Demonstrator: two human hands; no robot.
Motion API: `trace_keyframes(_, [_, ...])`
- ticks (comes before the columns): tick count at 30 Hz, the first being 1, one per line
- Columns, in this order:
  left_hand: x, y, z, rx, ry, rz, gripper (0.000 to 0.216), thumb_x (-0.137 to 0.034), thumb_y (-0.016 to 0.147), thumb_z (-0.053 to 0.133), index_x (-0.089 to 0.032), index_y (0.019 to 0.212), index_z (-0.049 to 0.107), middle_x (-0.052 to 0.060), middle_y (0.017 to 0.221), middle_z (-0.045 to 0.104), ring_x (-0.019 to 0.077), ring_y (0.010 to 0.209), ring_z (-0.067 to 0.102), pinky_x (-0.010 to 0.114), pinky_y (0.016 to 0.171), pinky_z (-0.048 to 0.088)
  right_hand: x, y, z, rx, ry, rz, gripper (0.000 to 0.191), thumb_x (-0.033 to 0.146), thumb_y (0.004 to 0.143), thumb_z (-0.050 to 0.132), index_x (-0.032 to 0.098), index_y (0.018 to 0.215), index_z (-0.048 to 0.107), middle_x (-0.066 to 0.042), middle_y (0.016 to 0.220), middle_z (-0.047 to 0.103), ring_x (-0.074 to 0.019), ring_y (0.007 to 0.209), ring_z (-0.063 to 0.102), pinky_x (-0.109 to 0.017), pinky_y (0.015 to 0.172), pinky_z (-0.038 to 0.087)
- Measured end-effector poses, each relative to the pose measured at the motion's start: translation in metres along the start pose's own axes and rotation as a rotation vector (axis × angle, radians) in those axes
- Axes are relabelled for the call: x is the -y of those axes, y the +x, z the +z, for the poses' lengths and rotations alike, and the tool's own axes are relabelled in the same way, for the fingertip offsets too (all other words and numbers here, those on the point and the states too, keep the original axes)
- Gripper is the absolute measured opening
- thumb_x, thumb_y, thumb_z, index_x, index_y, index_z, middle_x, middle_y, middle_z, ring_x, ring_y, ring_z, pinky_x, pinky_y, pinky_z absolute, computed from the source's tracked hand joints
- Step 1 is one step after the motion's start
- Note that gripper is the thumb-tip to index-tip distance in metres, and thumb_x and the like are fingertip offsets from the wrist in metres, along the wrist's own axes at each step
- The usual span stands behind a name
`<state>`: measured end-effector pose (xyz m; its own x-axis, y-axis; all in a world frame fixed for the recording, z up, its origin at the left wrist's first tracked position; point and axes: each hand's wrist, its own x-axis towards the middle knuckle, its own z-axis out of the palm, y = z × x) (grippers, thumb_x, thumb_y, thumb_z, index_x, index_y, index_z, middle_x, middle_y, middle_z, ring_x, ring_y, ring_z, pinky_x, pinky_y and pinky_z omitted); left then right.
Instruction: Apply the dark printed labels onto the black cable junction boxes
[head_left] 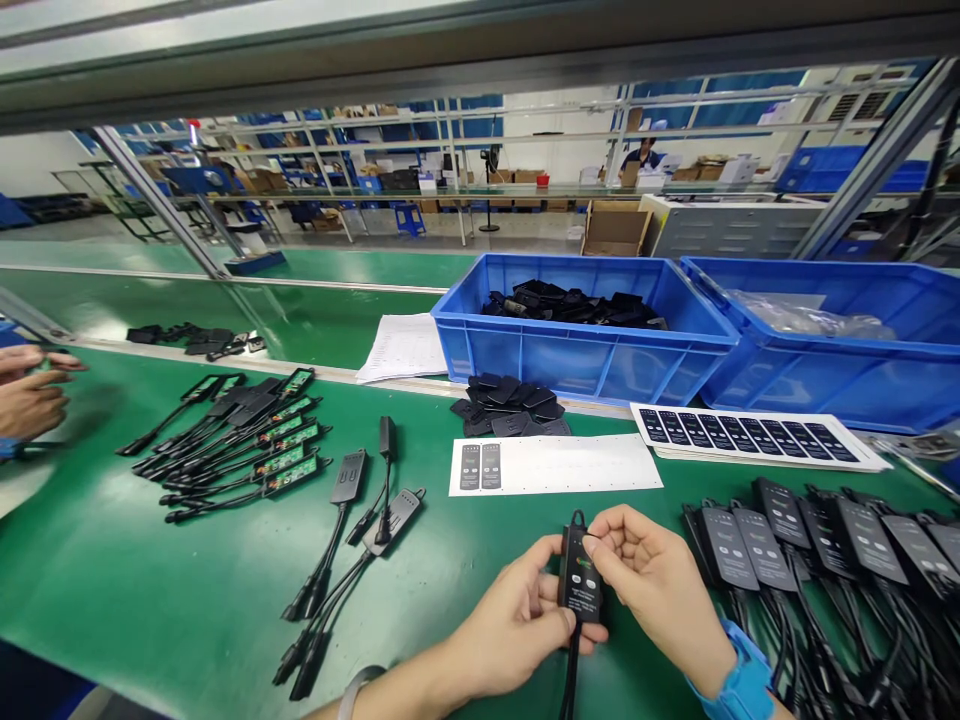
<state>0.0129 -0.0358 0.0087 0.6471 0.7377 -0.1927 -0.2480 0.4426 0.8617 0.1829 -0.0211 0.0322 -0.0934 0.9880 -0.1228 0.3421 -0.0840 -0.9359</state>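
Observation:
My left hand [517, 622] is wrapped round a small black controller module [580, 582] with a cable hanging down from it. My right hand [654, 580] pinches the module's upper right side, fingers pressed on its labelled face. Just behind lies a white label sheet [570, 463] with two dark labels left on it at its left end. To the left lie three bare black modules with cables [352, 520].
A row of labelled modules [825, 535] lies at the right. A full label sheet [757, 436], a pile of black covers [510, 405] and two blue bins [585, 345] stand behind. Circuit-board cables [247, 440] lie left, near another person's hands [30, 390].

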Motion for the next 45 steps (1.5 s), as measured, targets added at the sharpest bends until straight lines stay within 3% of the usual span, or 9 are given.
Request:
trace_keyframes(10, [-0.003,-0.003,0.001,0.007,-0.053,0.069,0.046,-0.01,0.085,0.052,-0.008,0.125,0.029,0.021,0.111,0.053,0.0202,0.092,0.063,0.036,0.083,0.049,-0.011,0.004,-0.005,-0.067,-0.171,-0.047,0.054,0.06,0.082,0.053,0.016,0.108,0.033,-0.003,0.08,0.048,-0.0104,0.066,0.049,-0.023,0.056,0.046])
trace_keyframes(19, [-0.007,0.002,-0.004,-0.096,-0.101,0.069,0.041,-0.033,0.094,0.046,-0.008,0.122,0.032,0.016,0.101,0.058,0.0105,0.07,0.059,0.029,0.071,0.047,-0.006,-0.008,0.009,0.303,-0.17,0.007,0.085,0.037,0.08,0.056,0.028,0.151,0.009,-0.006,0.113,0.046,-0.012,0.084,0.048,-0.029,0.082,0.045])
trace_keyframes(23, [-0.006,0.003,-0.002,-0.091,0.018,0.082,0.048,-0.044,0.094,0.046,-0.008,0.12,0.028,0.012,0.082,0.06,0.0147,0.069,0.062,0.026,0.065,0.048,-0.012,-0.009,0.013,0.263,-0.087,-0.074,0.061,0.048,0.094,0.033,0.029,0.149,0.017,-0.005,0.117,0.048,-0.0103,0.087,0.051,-0.032,0.092,0.044])
trace_keyframes(29, [-0.005,0.005,0.001,-0.108,0.131,0.096,0.047,-0.045,0.093,0.045,-0.007,0.115,0.029,0.01,0.073,0.059,0.0123,0.061,0.06,0.019,0.056,0.045,-0.017,-0.007,0.019,0.172,-0.091,-0.119,0.056,0.035,0.092,0.036,0.019,0.144,0.027,-0.005,0.113,0.052,-0.0103,0.09,0.052,-0.028,0.087,0.046])
trace_keyframes(36, [-0.003,0.004,-0.006,-0.057,-0.145,0.091,0.079,-0.055,0.091,0.047,-0.008,0.14,0.007,0.019,0.11,0.056,0.0128,0.076,0.059,0.032,0.078,0.046,-0.005,-0.009,0.015,0.117,-0.514,-0.31,0.084,0.034,0.081,0.055,0.026,0.15,0.008,-0.001,0.136,0.033,-0.0098,0.121,0.038,-0.019,0.101,0.038])
trace_keyframes(38, [-0.006,0.001,-0.012,-0.033,0.027,0.108,0.078,-0.058,0.094,0.039,-0.004,0.143,0.012,0.021,0.108,0.056,0.0152,0.081,0.059,0.034,0.08,0.047,0.004,-0.007,0.003,0.074,-0.61,-0.318,0.08,0.032,0.077,0.055,0.018,0.148,0.021,-0.004,0.127,0.042,-0.0125,0.117,0.042,-0.023,0.102,0.037])
trace_keyframes(40, [-0.011,-0.001,-0.019,-0.127,0.604,0.196,0.059,-0.053,0.098,0.032,-0.014,0.142,0.032,0.013,0.124,0.052,0.0138,0.103,0.055,0.032,0.096,0.042,0.015,-0.004,-0.02,0.023,-0.762,-0.226,0.077,0.036,0.076,0.052,0.007,0.144,0.032,-0.01,0.128,0.043,-0.0187,0.118,0.04,-0.03,0.106,0.032])
trace_keyframes(42, [-0.017,0.0,-0.025,-0.188,1.19,0.229,0.055,-0.053,0.098,0.03,-0.026,0.145,0.032,0.001,0.143,0.037,0.0127,0.131,0.036,0.029,0.112,0.026,0.025,-0.002,-0.051,0.032,-1.025,-0.003,0.077,0.044,0.076,0.051,0.008,0.143,0.037,-0.012,0.126,0.045,-0.0244,0.115,0.04,-0.039,0.104,0.031])
trace_keyframes(45, [-0.023,0.005,-0.031,-0.166,1.464,0.141,0.067,-0.057,0.096,0.027,-0.022,0.153,0.021,-0.002,0.154,0.004,0.0162,0.144,0.003,0.035,0.119,0.009,0.029,-0.001,-0.102,0.054,-1.302,0.22,0.075,0.041,0.079,0.05,0.008,0.145,0.035,-0.013,0.125,0.045,-0.0255,0.115,0.041,-0.038,0.099,0.032])
